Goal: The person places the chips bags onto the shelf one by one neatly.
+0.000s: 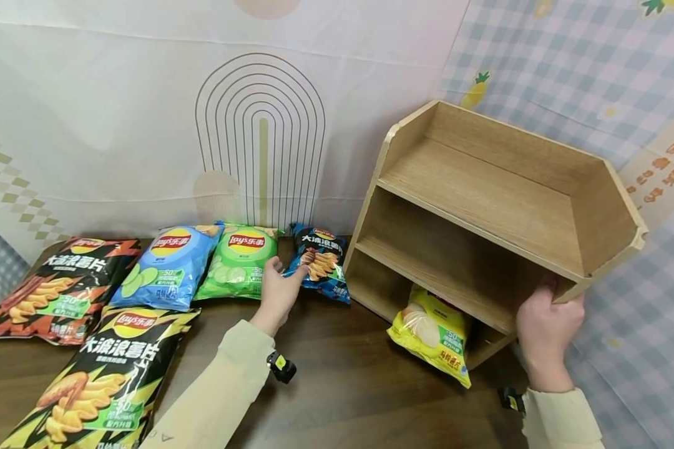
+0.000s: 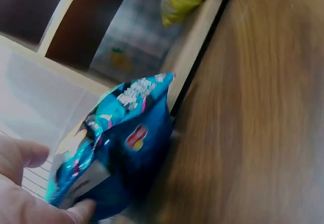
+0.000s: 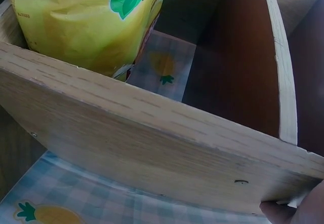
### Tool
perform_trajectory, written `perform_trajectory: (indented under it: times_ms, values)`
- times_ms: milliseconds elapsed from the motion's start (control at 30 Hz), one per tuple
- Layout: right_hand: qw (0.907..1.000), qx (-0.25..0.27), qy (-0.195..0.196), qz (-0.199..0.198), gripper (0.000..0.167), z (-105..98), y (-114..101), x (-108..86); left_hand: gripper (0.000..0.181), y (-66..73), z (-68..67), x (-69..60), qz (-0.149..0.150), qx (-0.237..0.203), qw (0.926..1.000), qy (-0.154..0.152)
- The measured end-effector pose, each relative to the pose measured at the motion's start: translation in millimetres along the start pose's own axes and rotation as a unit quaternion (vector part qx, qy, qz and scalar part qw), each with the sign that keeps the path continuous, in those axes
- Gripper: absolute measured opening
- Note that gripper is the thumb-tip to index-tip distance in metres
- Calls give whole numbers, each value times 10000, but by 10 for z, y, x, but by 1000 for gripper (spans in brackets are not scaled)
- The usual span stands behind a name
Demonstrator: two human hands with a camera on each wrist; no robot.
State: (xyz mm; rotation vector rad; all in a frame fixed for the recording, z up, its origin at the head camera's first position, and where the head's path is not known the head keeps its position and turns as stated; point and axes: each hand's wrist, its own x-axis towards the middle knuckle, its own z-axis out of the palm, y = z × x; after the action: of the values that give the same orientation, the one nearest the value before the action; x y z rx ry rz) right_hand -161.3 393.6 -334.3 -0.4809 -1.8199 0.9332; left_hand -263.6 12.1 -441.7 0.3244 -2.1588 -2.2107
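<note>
Fingers (image 1: pixel 301 270) of the left hand (image 1: pixel 281 293) sit parted at the 8 o'clock edge of a blue-and-black Lay's chip bag (image 1: pixel 321 265), not closed on it; it stands on the surface (image 1: pixel 337 386) near the wall cloth (image 1: pixel 371 125), which may prop it. Green Lay's bag (image 1: pixel 233 274): 9 o'clock. Toward 3, the right hand (image 1: pixel 551 324) grips a wooden shelf (image 1: pixel 477 174), probably steadying it; a yellow Lay's bag (image 1: pixel 432 333) juts from its lowest compartment.

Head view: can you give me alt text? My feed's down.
A person's left hand is at the left edge of a small blue-and-black chip bag, while the right hand grips a wooden shelf by its right side. A yellow chip bag pokes out of its bottom compartment. Four more bags sit at left.
</note>
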Motion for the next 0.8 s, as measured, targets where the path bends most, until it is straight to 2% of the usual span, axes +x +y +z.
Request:
perform_trajectory:
  times_ms: [67, 200, 267, 300, 367, 467, 500, 567, 700, 800]
  values:
    - [10000, 2, 17, 66, 34, -1, 10, -1, 78, -10, 35, -8, -181, -228, 9995, 89]
    - [10000, 22, 25, 82, 33, -4, 15, -1, 62, -27, 128, -17, -459, -817, 9955, 155]
    - [10000, 24, 30, 52, 33, -4, 13, -1, 58, -40, 179, -8, -568, -1189, 9912, 83]
    - [10000, 20, 36, 26, 33, -4, 11, -1, 63, -47, 202, -3, -632, -1403, 9881, 46]
    - [10000, 21, 54, -1, 32, -3, 8, -1, 74, -76, 252, 15, -826, -1927, 9778, -72]
    - [10000, 39, 61, 2, 33, 1, -2, -5, 90, -136, 316, 55, -1147, -2768, 9537, -254]
    - [10000, 35, 51, 3, 33, 3, -5, -7, 89, -160, 329, 67, -1262, -2981, 9457, -295]
    - [10000, 21, 19, -9, 34, 8, -9, -13, 82, -210, 348, 89, -1404, -3213, 9360, -312]
    - [10000, 3, -17, -81, 36, 12, -9, -20, 57, -292, 358, 106, -1391, -3273, 9340, -342]
    - [9999, 27, 14, -98, 35, -1, -3, -14, 51, -322, 380, 95, -1282, -3281, 9349, -424]
